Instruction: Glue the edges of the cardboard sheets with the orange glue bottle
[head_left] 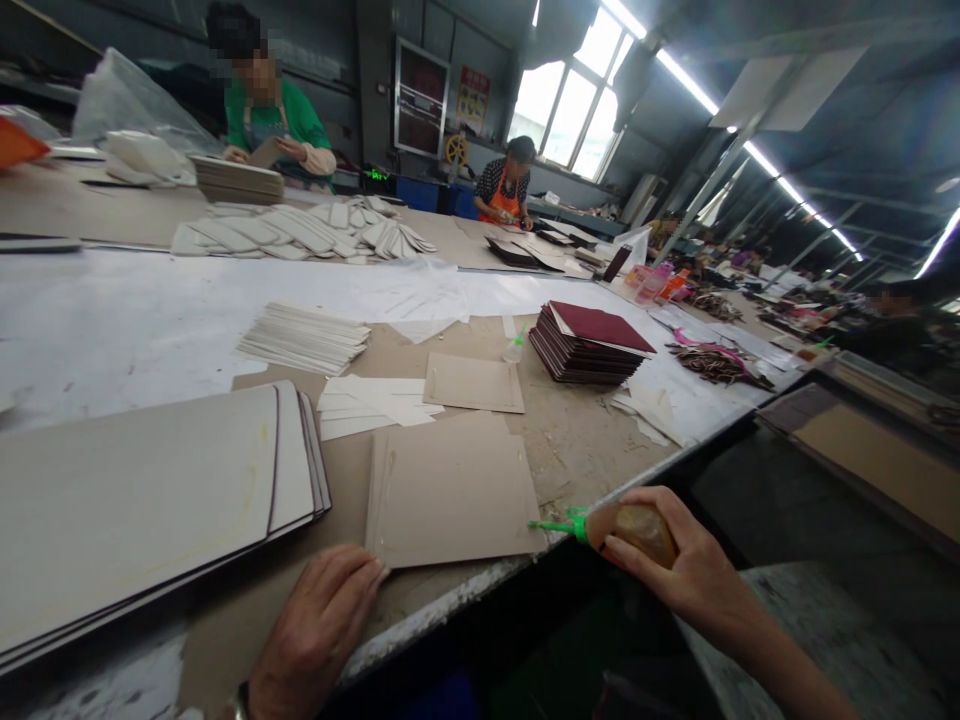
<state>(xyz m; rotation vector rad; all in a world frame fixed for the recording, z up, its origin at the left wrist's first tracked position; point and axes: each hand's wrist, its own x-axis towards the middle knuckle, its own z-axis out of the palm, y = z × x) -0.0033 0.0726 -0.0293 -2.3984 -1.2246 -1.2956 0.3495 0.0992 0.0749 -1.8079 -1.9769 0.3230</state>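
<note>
My left hand (319,625) lies flat on the worktable's front edge, fingers stretched out, fingertips touching the near left corner of a tan cardboard sheet (450,490). My right hand (675,560) is wrapped round a small amber glue bottle (634,528) with a green nozzle (555,525). The nozzle points left at the sheet's near right corner. A smaller tan card (474,382) lies just behind the sheet.
A stack of large grey boards (150,500) sits at the left. White paper strips (304,338), loose white sheets (375,400) and a pile of maroon covers (589,342) lie further back. Two people work at the far side of the long table (570,440).
</note>
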